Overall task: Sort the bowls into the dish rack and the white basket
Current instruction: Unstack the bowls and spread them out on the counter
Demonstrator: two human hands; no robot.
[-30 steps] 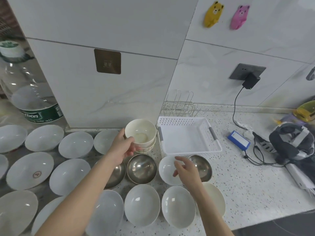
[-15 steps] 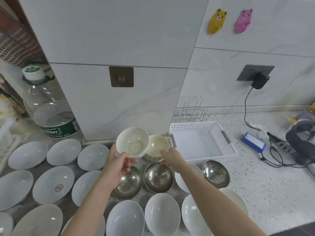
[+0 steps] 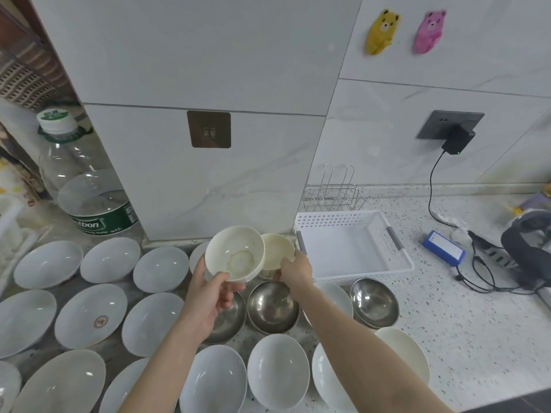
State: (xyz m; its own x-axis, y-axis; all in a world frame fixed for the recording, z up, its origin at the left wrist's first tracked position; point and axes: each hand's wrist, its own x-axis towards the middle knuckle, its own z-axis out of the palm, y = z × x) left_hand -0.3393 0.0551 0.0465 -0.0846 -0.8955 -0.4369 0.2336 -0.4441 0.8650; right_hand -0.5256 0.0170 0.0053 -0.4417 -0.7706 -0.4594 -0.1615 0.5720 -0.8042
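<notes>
1. Our left hand (image 3: 208, 296) holds a cream bowl (image 3: 235, 254) by its near rim, thumb inside, raised and tilted toward us.
2. Our right hand (image 3: 293, 268), free a second ago, now pinches the rim of the second cream bowl (image 3: 275, 251) (on a small stack).
3. That bowl is upright, mouth up; being round, it has no long axis.
4. The white basket (image 3: 354, 248) and dish rack (image 3: 334, 195) hold nothing yet, so sorting is only starting.
</notes>
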